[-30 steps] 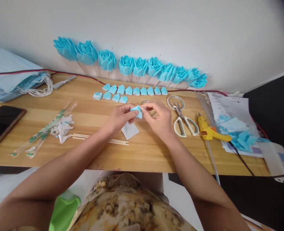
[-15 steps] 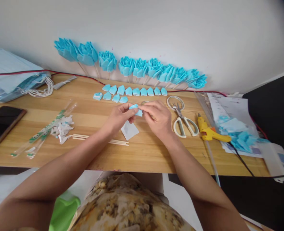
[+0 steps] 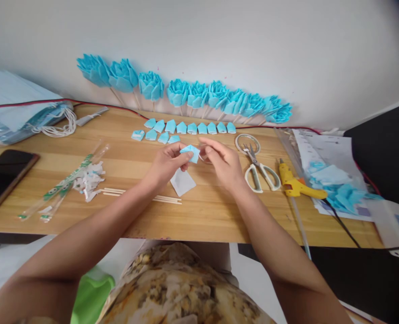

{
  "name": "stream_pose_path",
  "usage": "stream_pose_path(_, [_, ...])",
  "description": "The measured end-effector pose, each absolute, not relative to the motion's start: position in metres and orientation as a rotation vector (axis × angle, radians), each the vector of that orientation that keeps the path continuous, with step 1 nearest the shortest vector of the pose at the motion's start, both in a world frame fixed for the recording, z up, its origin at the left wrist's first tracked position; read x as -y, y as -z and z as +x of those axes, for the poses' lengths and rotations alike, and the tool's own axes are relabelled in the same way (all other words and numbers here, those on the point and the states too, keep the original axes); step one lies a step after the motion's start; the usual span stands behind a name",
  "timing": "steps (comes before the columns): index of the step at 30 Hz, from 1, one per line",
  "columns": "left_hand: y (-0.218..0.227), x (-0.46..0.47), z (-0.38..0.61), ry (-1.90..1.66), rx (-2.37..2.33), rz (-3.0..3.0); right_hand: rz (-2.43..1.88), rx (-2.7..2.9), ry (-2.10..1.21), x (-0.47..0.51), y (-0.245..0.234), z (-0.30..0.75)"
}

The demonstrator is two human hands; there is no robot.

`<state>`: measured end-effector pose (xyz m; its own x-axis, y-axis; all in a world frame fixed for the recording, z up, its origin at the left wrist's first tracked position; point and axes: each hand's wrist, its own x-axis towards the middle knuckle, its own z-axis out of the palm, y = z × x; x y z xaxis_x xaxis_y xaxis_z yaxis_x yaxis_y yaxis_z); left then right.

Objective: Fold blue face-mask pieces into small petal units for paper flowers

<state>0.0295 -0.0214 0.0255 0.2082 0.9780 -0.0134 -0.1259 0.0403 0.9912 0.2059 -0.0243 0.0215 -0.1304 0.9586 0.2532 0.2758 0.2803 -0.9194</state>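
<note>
My left hand (image 3: pixel 167 164) pinches a small folded blue paper petal (image 3: pixel 191 152) above the wooden table (image 3: pixel 202 211). Just right of the petal is my right hand (image 3: pixel 221 164), its fingers loosely spread and off the paper. A white paper scrap (image 3: pixel 182 182) lies under my hands. Several finished folded blue petals (image 3: pixel 182 128) sit in two rows behind them. A row of blue paper roses on sticks (image 3: pixel 186 92) leans against the wall.
White-handled scissors (image 3: pixel 258 168) and a tape ring (image 3: pixel 247 143) lie right of my hands, then a yellow glue gun (image 3: pixel 296 183) and blue paper sheets (image 3: pixel 334 189). Wooden sticks (image 3: pixel 135 194), wrappers (image 3: pixel 64 182) and a phone (image 3: pixel 3 175) lie at left.
My right hand has let go of the blue petal and drawn slightly to the right. The left hand still holds it.
</note>
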Motion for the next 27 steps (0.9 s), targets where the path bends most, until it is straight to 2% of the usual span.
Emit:
stream_pose_path(3, [-0.0263,0.0218,0.0301,-1.095,-0.989,1.200,-1.150,1.450,-1.281,0.0224,-0.0233,0.2060])
stream_pose_path(5, [-0.0263,0.0218,0.0304,-1.093,-0.998,1.222,-1.133,1.425,-1.380,0.0219,-0.0235,0.2043])
stream_pose_path(13, [-0.0235,0.0179,0.0274,-1.028,-0.978,1.228,-1.152,1.397,-1.334,0.0209,-0.0248,0.2004])
stream_pose_path(27, [-0.0231,0.0164,0.0262,-1.146,-1.050,1.185,-1.145,1.483,-1.319,0.0212,-0.0214,0.2005])
